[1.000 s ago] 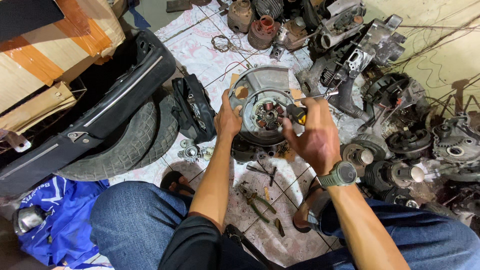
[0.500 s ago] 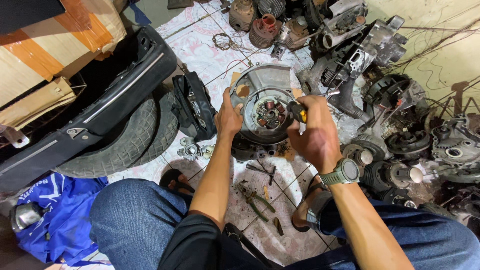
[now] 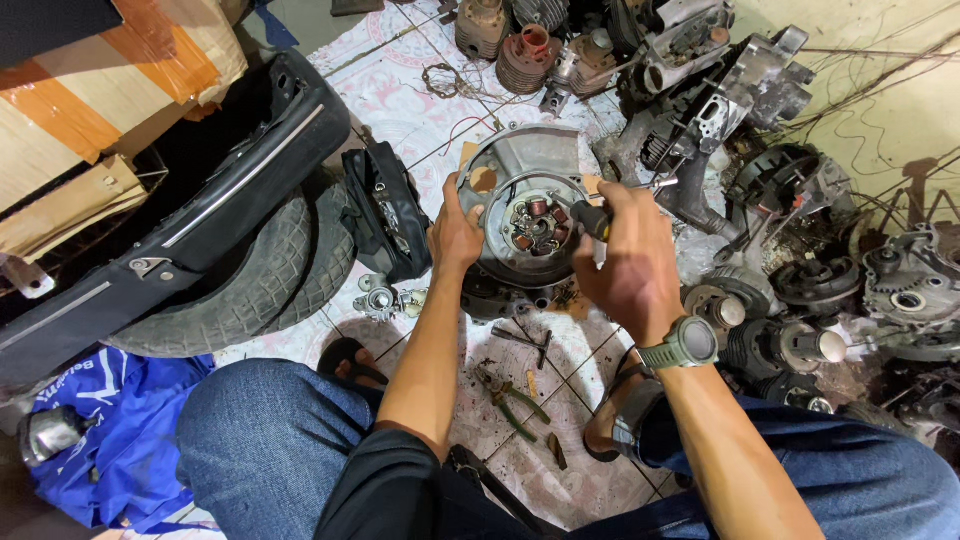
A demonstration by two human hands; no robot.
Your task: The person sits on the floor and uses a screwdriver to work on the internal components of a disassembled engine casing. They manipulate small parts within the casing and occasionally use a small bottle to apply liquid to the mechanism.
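Left hand (image 3: 455,235) clamped on left rim of stator housing (image 3: 528,215), standing on floor tiles (image 3: 570,480) between knees. Right hand (image 3: 632,262) closed around screwdriver (image 3: 612,210); shaft long axis running up-right, away from coil plate (image 3: 532,225). Right hand nearer to coils. Pliers (image 3: 510,400) lying below, well apart.
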